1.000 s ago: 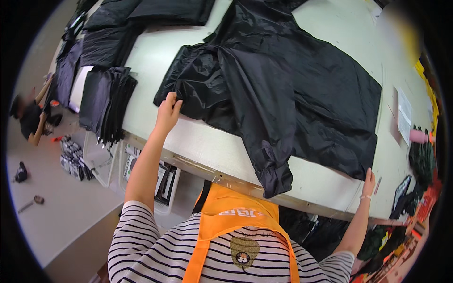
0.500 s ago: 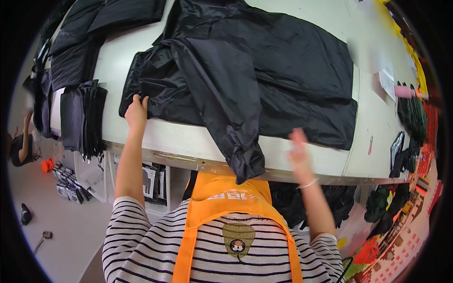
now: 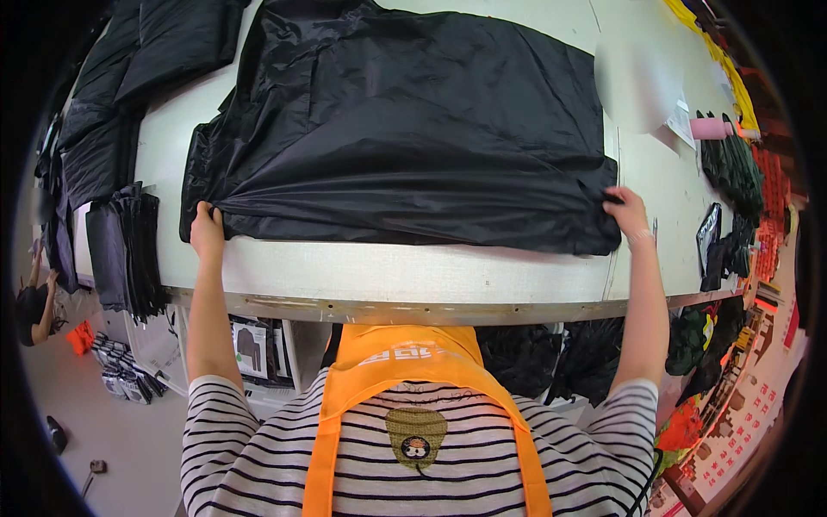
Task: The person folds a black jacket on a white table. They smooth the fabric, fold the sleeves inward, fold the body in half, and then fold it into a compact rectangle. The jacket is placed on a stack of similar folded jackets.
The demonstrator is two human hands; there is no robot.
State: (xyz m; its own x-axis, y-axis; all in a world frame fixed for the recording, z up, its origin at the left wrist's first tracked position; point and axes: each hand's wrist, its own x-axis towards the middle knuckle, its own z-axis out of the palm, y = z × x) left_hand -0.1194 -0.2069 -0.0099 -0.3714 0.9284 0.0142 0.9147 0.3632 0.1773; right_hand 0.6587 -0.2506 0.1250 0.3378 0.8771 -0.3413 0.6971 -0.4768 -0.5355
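A black garment of thin, shiny cloth lies spread over the white table. Along its near side the cloth runs in long creases, stretched between my two hands. At the near left corner, my left hand pinches the edge, thumb on top. My right hand is closed on the cloth at the near right corner. Part of the fingers of each hand is hidden by the fabric.
Folded black padded garments lie at the far left, with a stack of black folded pieces overhanging the table edge. A pink roll and dark green gloves are at the right. Packed goods sit under the table.
The part that hung over the table's front edge now lies along the garment's near side. My right hand has moved right and gripped the corner; my left still holds its corner.
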